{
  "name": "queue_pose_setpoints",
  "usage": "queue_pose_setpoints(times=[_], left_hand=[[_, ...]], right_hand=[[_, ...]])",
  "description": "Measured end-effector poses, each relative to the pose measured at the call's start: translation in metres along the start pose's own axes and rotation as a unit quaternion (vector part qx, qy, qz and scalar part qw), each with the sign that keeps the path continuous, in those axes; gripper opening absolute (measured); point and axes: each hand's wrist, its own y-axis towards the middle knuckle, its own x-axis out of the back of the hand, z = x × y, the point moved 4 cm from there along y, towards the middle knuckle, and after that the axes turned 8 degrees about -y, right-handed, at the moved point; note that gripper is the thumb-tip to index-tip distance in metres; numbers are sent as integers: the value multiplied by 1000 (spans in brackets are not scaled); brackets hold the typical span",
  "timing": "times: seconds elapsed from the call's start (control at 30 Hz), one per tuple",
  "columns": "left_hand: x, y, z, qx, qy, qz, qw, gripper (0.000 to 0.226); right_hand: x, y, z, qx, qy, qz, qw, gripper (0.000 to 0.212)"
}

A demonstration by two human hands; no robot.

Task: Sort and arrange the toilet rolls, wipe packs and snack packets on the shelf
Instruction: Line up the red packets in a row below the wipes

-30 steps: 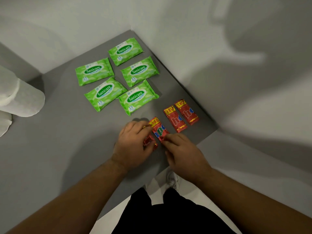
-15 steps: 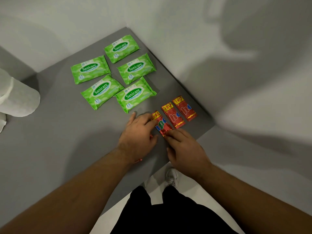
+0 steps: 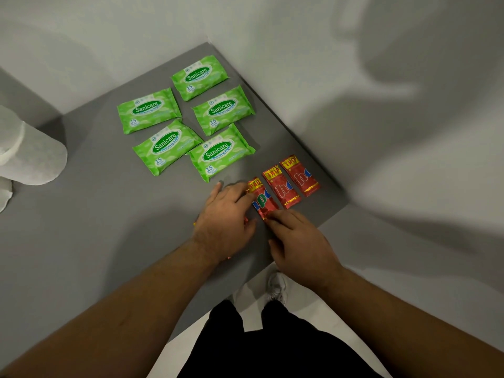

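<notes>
Each of the five green wipe packs (image 3: 215,109) on the shelf reads "Sanicare" in a dark oval, with a "15" below it. The red snack packets (image 3: 283,190) show yellow "TRY" tags; their big letters are only partly legible.

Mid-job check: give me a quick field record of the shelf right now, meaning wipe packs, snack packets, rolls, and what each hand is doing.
shelf: grey, set in a wall corner
wipe packs: five green packs, flat, in two rows at the back
snack packets: two red ones side by side at the right edge; a third packet beside them
left hand: flat on the shelf, fingers at the third packet; red foil partly hidden beneath it
right hand: fingertips on the third packet's near end
toilet rolls: white, far left, partly out of frame
</notes>
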Motion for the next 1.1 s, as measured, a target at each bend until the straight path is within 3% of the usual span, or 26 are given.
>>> queue_pose_setpoints(times=[0.33,0.6,0.87,1.1], left_hand=[[-1,-4,4,-4,-27,-25,999,62],[16,-46,41,11,-92,-142,985,35],[10,-46,49,-39,-73,-85,993,39],[8,-33,37,-35,-27,-49,998,48]], right_hand=[[-2,-3,-1,-2,24,-8,1000,45],[-8,-7,18,38,51,17,998,35],[-14,2,45,81,44,21,996,43],[-17,3,37,61,0,17,998,40]])
